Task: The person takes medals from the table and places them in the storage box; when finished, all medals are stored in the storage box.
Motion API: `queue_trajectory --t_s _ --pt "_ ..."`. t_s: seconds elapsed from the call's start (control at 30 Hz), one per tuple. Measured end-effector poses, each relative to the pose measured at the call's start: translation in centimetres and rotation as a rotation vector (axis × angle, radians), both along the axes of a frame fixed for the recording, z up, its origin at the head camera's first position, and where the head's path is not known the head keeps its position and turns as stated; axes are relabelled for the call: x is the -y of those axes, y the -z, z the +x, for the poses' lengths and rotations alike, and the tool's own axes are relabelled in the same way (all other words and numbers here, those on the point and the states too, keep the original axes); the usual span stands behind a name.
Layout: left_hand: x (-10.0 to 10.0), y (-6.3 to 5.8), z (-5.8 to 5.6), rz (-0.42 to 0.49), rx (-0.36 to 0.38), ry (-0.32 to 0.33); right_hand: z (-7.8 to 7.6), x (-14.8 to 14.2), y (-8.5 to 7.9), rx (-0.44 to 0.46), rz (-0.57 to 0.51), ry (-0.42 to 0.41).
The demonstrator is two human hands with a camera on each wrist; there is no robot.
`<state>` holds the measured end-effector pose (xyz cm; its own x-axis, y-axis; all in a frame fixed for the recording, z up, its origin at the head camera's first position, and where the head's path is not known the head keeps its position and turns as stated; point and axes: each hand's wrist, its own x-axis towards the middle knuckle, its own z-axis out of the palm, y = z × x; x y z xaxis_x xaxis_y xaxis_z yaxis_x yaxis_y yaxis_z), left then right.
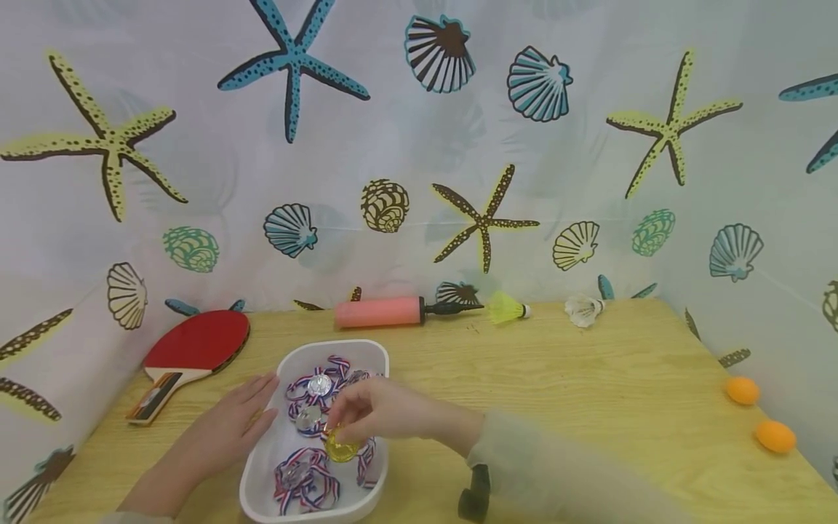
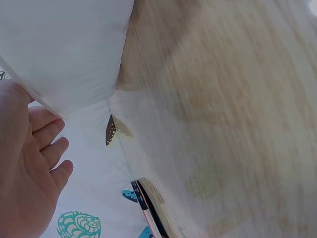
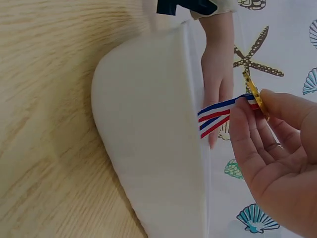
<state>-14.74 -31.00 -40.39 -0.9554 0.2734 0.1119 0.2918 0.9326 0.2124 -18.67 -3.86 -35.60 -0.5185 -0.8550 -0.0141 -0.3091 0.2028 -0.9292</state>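
Note:
A white plastic tub (image 1: 265, 466) stands before me, with several silver medals (image 1: 319, 385) on red, white and blue ribbons inside. Over its right half, my right hand (image 1: 376, 415) pinches a gold medal (image 1: 342, 447) between thumb and fingers. In the right wrist view the medal (image 3: 256, 94) is edge-on, and its striped ribbon (image 3: 215, 116) runs down past the tub's rim. My left hand (image 1: 225, 429) rests against the tub's left rim, fingers extended. The left wrist view shows those fingers (image 2: 58, 148) touching the rim from outside.
A red table tennis paddle (image 1: 199, 342) lies to the tub's left. Along the back are a pink hand pump (image 1: 380, 312), a yellow shuttlecock (image 1: 507, 308) and a white shuttlecock (image 1: 583, 311). Two orange balls (image 1: 743, 391) sit at the right edge. A patterned curtain (image 1: 406, 153) surrounds the table.

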Motion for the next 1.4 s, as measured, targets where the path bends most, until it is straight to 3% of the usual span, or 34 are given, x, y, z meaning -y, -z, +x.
queue_trajectory --t_s 0.13,0.4,0.63,0.97,1.27,1.4 --pt "-0.1 -0.1 0.0 0.004 0.000 0.003 -0.4 0.8 1.1 -0.118 0.080 -0.037" --pt "0.0 0.1 0.0 0.006 -0.006 0.000 -0.5 2.6 1.7 -0.390 0.319 -0.145" --pt "-0.1 -0.2 0.2 0.000 -0.006 -0.004 -0.2 3.7 2.2 -0.461 0.458 -0.188" --pt "-0.2 -0.3 0.4 0.002 -0.010 -0.002 0.3 4.7 3.2 -0.663 0.644 -0.180" --pt "-0.3 -0.4 0.5 0.006 -0.029 0.000 0.5 4.8 3.8 -0.733 0.664 -0.199" --pt "-0.4 -0.4 0.4 0.002 -0.019 -0.004 0.4 4.5 3.6 -0.744 0.640 -0.169"
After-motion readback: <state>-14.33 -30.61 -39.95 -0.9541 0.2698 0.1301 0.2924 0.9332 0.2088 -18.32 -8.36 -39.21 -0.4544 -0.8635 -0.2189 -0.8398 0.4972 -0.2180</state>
